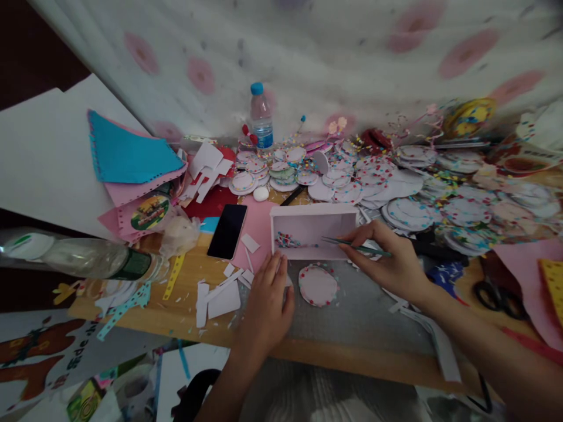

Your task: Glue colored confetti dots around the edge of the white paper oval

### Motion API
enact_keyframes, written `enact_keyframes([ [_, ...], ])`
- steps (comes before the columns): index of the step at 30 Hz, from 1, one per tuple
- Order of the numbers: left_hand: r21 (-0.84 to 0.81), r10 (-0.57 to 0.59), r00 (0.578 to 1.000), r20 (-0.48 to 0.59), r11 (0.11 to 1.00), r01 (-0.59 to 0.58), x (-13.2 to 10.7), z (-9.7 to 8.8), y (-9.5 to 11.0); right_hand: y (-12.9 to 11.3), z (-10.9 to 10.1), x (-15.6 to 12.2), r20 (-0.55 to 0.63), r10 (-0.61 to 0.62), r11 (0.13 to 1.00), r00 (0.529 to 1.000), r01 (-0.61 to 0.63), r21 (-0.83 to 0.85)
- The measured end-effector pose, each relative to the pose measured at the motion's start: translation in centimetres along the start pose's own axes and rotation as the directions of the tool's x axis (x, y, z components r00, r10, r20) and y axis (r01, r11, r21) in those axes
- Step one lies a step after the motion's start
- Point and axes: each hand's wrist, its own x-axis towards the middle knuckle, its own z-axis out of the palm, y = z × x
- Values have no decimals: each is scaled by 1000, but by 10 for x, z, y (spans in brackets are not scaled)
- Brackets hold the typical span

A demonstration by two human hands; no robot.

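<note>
My right hand (391, 258) pinches a pair of slim tweezers (368, 249), whose tips reach over a shallow white box (314, 210). Inside the box, toward its left, lies a small heap of red, blue and white bits (287, 240); they are too small to name. My left hand (268, 305) rests on the table with fingers stretched out, the fingertips at the box's front left corner. Just in front of the box lies a round white disc (317, 286) edged with red and blue dots. Whether the tweezer tips hold anything is too small to tell.
A black phone (227, 231) and paper scraps (223, 300) lie left of the box. Many dotted discs (409, 214) are piled behind and right. A water bottle (263, 120) stands at the back, a larger bottle (83, 256) at left. Scissors (499, 298) lie right.
</note>
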Motion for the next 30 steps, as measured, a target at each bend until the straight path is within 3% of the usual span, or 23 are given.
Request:
enact_keyframes([
  [6,28,-5,1000,-10,1000,5,1,2,2,9,1,1,28,32,999,999,-31,-44],
  [11,41,-6,1000,-8,999,6,-1,4,4,10,4,1,120,55,981,991,-31,-192],
  [20,55,-5,1000,14,998,4,-1,2,4,9,23,4,189,137,836,972,-11,-549],
  [30,49,-4,1000,-4,999,4,2,3,4,10,24,7,194,150,793,970,-1,-610],
])
